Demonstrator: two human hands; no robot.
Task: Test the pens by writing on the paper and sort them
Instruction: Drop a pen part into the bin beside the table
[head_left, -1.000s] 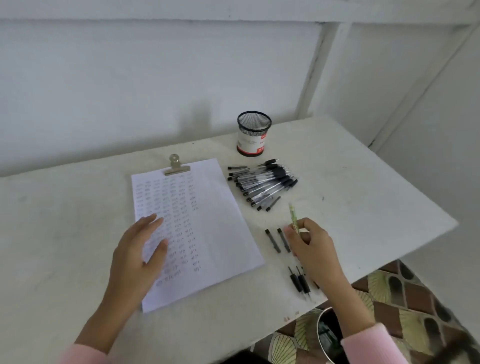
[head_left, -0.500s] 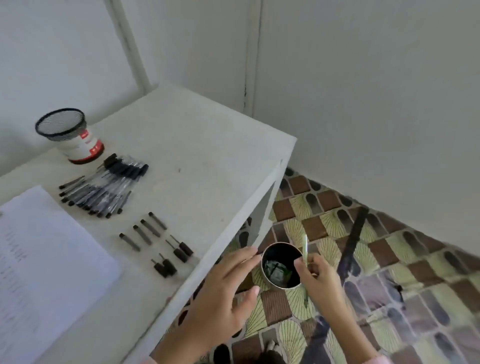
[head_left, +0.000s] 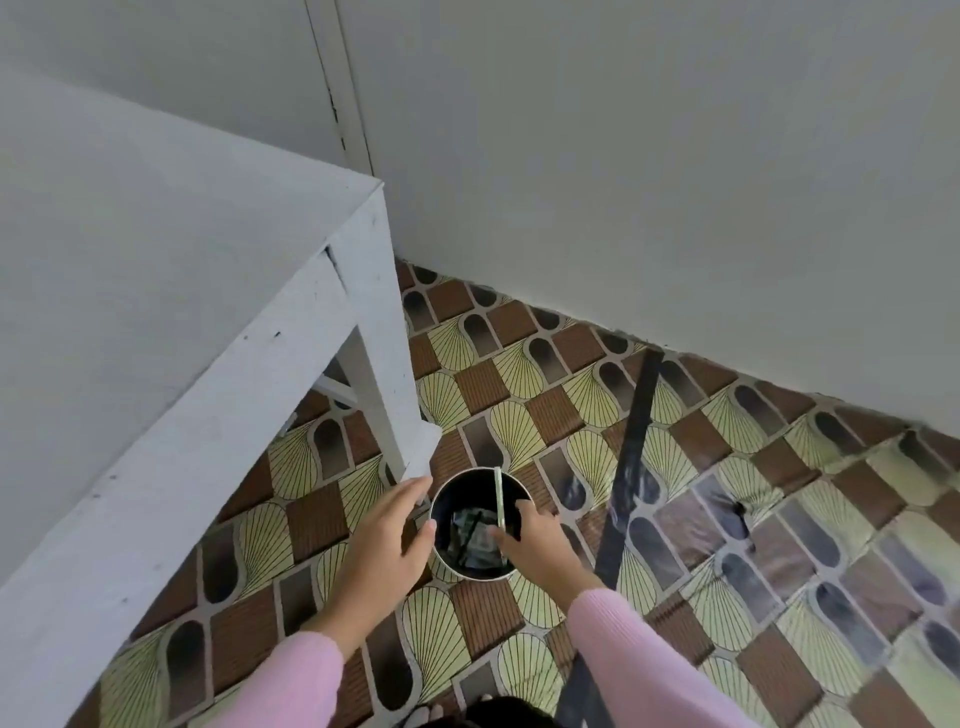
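My right hand (head_left: 535, 540) pinches a thin pale green pen (head_left: 499, 498) and holds it upright over a round black bin (head_left: 514, 491) on the floor. Dark scraps and a pen lie at the bin's bottom. My left hand (head_left: 387, 540) hovers with straight fingers beside the bin's left rim. The paper, the pen pile and the mesh cup are out of view.
The white table (head_left: 171, 291) fills the left side, its corner leg (head_left: 387, 384) standing just behind the bin. The floor has brown and yellow patterned tiles. A dark strip (head_left: 631, 452) runs across the floor right of the bin. White walls close the corner.
My view swung from the tabletop down to the floor. My right hand carried the green pen off the table to above the bin, and my left hand left the paper and came beside the bin.
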